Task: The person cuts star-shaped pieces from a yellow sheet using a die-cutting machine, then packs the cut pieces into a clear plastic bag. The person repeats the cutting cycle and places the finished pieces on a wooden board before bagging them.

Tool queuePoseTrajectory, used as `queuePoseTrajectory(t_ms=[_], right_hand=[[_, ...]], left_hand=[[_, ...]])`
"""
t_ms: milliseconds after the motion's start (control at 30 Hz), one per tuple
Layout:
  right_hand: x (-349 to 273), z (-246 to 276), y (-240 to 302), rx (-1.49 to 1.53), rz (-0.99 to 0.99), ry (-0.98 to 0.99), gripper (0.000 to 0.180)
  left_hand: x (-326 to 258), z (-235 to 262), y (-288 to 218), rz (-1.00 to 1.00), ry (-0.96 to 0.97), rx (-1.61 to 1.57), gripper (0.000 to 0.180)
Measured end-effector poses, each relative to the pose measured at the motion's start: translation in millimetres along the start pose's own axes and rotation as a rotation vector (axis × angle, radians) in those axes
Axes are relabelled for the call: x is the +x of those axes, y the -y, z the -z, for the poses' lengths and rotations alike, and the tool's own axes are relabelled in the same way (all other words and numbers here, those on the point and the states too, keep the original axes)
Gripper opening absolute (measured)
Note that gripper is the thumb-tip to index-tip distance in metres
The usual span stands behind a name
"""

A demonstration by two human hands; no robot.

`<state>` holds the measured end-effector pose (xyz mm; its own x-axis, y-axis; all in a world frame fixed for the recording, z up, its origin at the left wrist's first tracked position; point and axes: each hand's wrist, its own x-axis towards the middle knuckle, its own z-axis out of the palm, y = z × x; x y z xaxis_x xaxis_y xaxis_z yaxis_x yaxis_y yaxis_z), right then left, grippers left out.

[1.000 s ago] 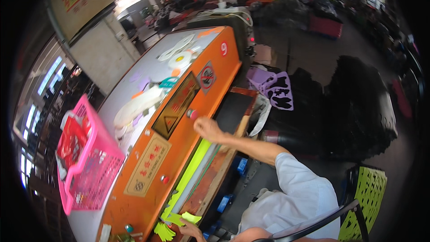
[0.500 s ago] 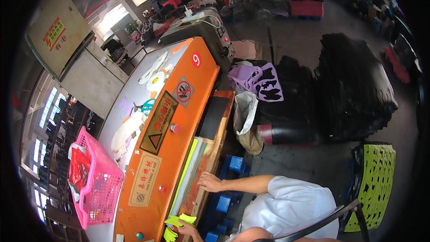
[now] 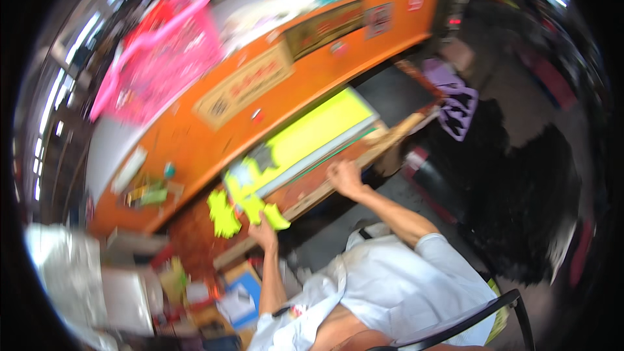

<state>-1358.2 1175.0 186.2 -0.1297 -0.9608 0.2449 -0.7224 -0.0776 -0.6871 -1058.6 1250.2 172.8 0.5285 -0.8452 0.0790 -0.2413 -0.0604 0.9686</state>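
My left hand (image 3: 262, 233) is closed on a bright yellow-green cut-out piece (image 3: 255, 207), thin and jagged in outline. Close by lies a stack of similar yellow-green cut-outs (image 3: 223, 216). A long yellow-green sheet (image 3: 322, 120) lies on a grey slab, with a green-edged layer beneath. One dark grey shape (image 3: 262, 156) shows at the sheet's near-left end. My right hand (image 3: 346, 179) is at the edge of the reddish-brown wooden board (image 3: 312, 188), its bent fingers too blurred to read.
An orange machine (image 3: 240, 110) stands along the board's far side, with a pink basket (image 3: 166, 58) on top. Right of me are black sheet stacks (image 3: 520, 188) and a purple cut-out sheet (image 3: 458, 110). A blue folder (image 3: 244, 299) lies at lower left.
The view has swung toward the left, bringing the board and the yellow-green sheet nearer the middle. My left hand still holds a yellow-green cut-out; my right stays at the board's edge.
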Motion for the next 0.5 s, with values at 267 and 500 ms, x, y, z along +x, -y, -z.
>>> queuePoseTrajectory(t_ms=[267, 500], right_hand=[[41, -98, 127, -0.208, 0.159, 0.365, 0.094], [45, -76, 91, 0.786, -0.352, 0.483, 0.081]], left_hand=[[40, 3, -20, 0.160, -0.066, 0.107, 0.040], [14, 2, -35, 0.297, -0.049, 0.044, 0.035]])
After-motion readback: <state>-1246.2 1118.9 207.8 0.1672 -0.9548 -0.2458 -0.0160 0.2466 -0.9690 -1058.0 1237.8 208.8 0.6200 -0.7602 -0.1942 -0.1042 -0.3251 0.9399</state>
